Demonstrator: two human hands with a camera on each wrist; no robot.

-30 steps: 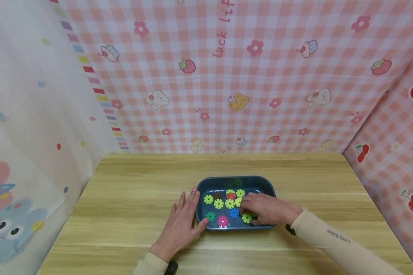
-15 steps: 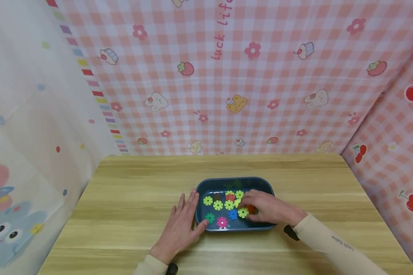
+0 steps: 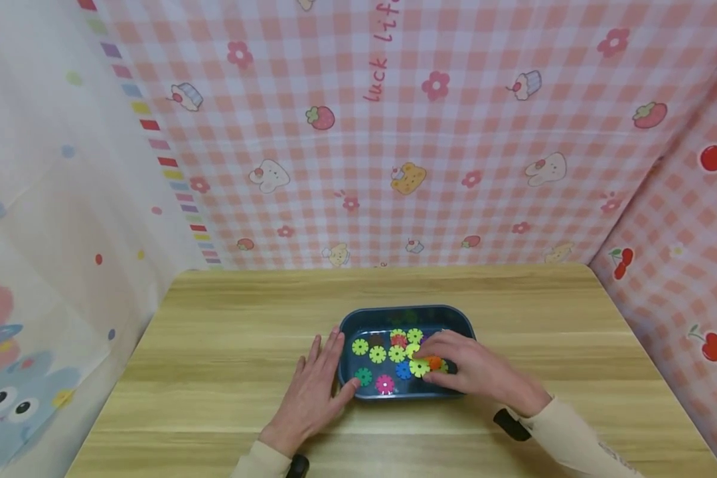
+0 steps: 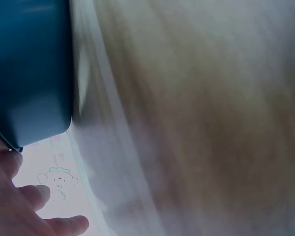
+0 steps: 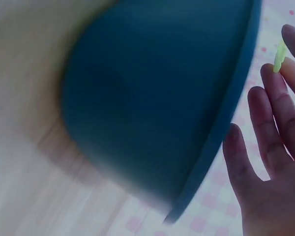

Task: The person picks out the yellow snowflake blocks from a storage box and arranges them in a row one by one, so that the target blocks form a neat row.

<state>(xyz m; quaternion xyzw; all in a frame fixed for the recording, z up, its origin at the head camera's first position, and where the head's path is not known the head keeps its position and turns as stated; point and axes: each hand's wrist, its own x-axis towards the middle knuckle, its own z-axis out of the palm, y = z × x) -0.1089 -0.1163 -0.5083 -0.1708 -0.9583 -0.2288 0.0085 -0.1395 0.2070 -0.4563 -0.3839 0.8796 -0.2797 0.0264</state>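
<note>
A dark blue tray [image 3: 358, 324] holds several notched, flower-shaped plastic discs. My right hand [image 3: 475, 365] reaches over its right side. Between thumb and fingertips it pinches a yellow-green disc [image 5: 280, 55], seen edge-on in the right wrist view. An orange disc [image 3: 434, 362] shows under that hand, which hides the tray's right end. Inside lie a blue disc [image 3: 403, 370], a pink disc [image 3: 385, 384], a green disc [image 3: 364, 377], a red disc [image 3: 398, 340] and several yellow-green ones. My left hand [image 3: 311, 395] rests with fingers extended against the tray's left rim.
The tray stands on a wood-grain table [image 3: 245, 332]. Behind it hangs a pink checked cloth [image 3: 358, 153], and a white printed cloth [image 3: 66, 219] covers the left side. Another checked cloth [image 3: 687, 265] closes off the right.
The yellow-green disc by my right thumb has moved left and slightly away from me. The right wrist has turned, uncovering more of the orange disc. My left hand stays at the rim.
</note>
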